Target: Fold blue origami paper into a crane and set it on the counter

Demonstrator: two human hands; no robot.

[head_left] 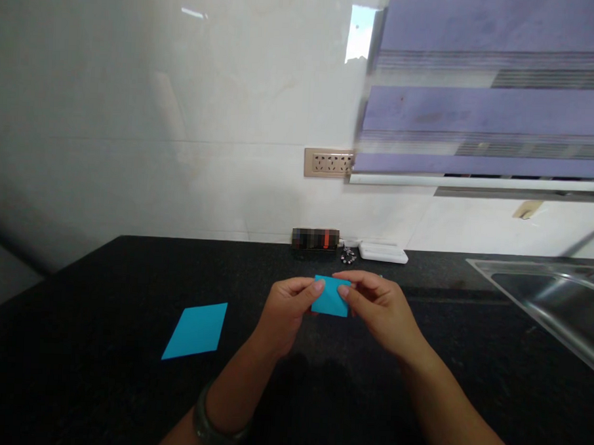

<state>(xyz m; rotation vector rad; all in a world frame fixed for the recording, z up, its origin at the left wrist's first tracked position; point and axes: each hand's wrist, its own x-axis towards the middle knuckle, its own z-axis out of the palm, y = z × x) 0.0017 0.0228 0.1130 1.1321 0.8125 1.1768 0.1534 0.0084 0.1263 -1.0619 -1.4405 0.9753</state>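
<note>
Between my two hands is a small blue piece of folded paper (pixel 332 299), held up in front of the dark countertop. My left hand (pixel 289 307) pinches its left edge, thumb on the near face. On the right side, my right hand (pixel 375 304) grips the paper between thumb and fingers. The fingers behind the paper are mostly hidden. A larger blue sheet of paper (pixel 196 331) lies flat on the counter to the left of my left forearm, apart from both hands. A bangle (pixel 214 429) circles my left wrist.
The black countertop (pixel 127 274) runs back to a pale tiled wall. Against it lie a dark box (pixel 316 239), a small beaded item (pixel 348 254) and a white object (pixel 383 253). A metal sink (pixel 501 274) is at the right. A purple blind (pixel 479 112) hangs beside a socket panel (pixel 329 163).
</note>
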